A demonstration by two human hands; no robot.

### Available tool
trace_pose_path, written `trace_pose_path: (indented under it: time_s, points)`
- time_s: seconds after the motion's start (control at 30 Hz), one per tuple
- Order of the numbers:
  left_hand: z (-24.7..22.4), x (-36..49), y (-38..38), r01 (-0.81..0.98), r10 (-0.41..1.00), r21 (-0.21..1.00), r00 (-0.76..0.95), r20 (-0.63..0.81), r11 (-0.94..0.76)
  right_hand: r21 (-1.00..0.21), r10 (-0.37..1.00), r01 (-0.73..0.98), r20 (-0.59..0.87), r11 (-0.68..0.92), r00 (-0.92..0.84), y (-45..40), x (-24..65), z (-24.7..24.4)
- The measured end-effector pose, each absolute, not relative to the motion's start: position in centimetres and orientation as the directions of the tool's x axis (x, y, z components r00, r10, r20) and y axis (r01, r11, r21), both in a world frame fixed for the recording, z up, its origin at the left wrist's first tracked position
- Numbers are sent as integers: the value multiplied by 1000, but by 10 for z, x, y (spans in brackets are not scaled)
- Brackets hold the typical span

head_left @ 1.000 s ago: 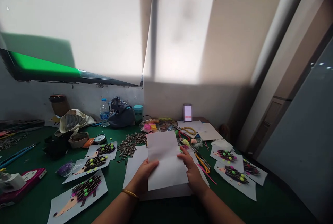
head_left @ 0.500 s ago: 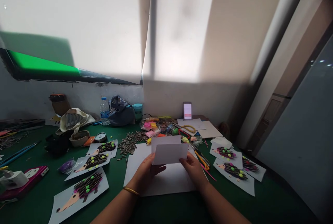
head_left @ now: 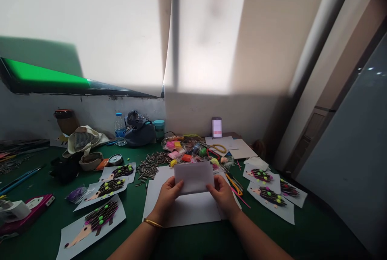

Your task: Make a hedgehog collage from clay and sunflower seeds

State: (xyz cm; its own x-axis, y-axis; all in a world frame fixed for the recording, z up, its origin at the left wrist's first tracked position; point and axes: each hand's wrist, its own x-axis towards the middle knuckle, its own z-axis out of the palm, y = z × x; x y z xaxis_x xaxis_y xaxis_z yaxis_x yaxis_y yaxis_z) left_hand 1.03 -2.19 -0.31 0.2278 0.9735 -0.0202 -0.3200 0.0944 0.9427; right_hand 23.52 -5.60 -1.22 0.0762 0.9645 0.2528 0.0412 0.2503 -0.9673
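The left hand (head_left: 168,195) and right hand (head_left: 223,194) each pinch a lower corner of a folded white paper (head_left: 194,177), thumbs on its near face. Held just above the loose white sheets (head_left: 184,211) on the green table (head_left: 42,231), the paper stands nearly upright, its long axis running left to right. Sunflower seeds (head_left: 152,165) and hedgehog collages (head_left: 93,223) lie around.

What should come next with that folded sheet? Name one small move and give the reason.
Probably press the crease flat. The folded sheet is pinched at its two lower corners by the left hand and right hand, held just above the blank papers on the green table, and its halves look lined up.
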Motion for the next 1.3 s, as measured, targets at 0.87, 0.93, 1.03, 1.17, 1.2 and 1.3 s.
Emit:
trace_pose_path:
  time_s: [0.87,0.93,1.03,1.17,1.2,1.3]
  points:
    - [1,17,-34,-39,954,999,298,36,-25,-971,947,83,238,225,216,-53,241,-13]
    - [0,17,-33,-44,953,999,299,37,-25,-974,953,63,227,218,202,-52,241,-15]
    - [-1,17,-32,-52,950,998,310,45,-30,-977,957,41,214,210,197,-49,243,-19]
    - [-2,16,-31,-45,949,998,311,47,-34,-977,956,29,211,210,205,-49,243,-19]
    - [-2,16,-31,-42,951,998,305,46,-35,-977,955,34,214,212,207,-49,243,-17]
    - [-3,17,-29,-49,952,998,304,50,-37,-974,951,47,224,219,211,-51,242,-13]
